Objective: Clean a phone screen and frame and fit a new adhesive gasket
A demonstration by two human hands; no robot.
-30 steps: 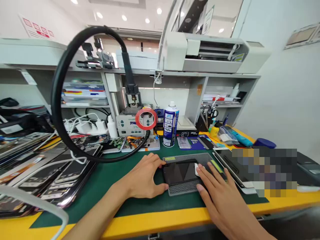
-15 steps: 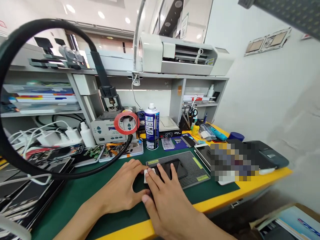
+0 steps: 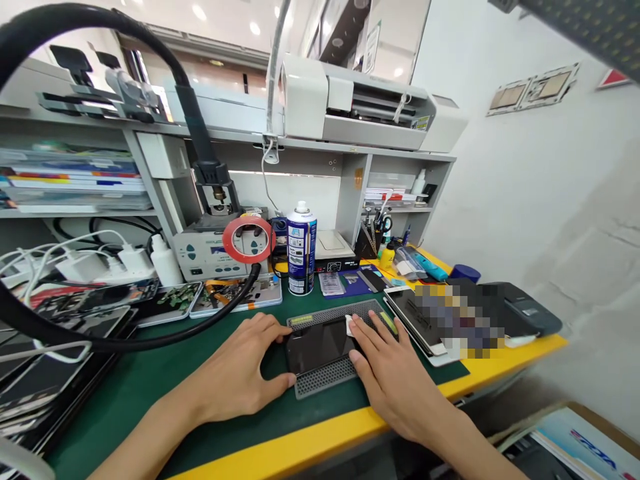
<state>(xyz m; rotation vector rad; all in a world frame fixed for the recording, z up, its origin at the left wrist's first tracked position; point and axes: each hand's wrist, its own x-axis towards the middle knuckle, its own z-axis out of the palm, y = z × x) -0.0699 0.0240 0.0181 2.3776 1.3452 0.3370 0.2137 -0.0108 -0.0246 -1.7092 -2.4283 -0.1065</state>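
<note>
Unreadable yellow labels (image 3: 306,321) on mat (image 3: 320,383)

No legible text anywhere: small print on the blue-and-white spray can (image 3: 301,248) at centre frame, yellow-green labels on the perforated mat (image 3: 327,360), printer sticker (image 3: 421,123) at upper right, all too blurred.

Bright overhead ceiling light, sharp centre, wide-angle bending at edges.
</note>
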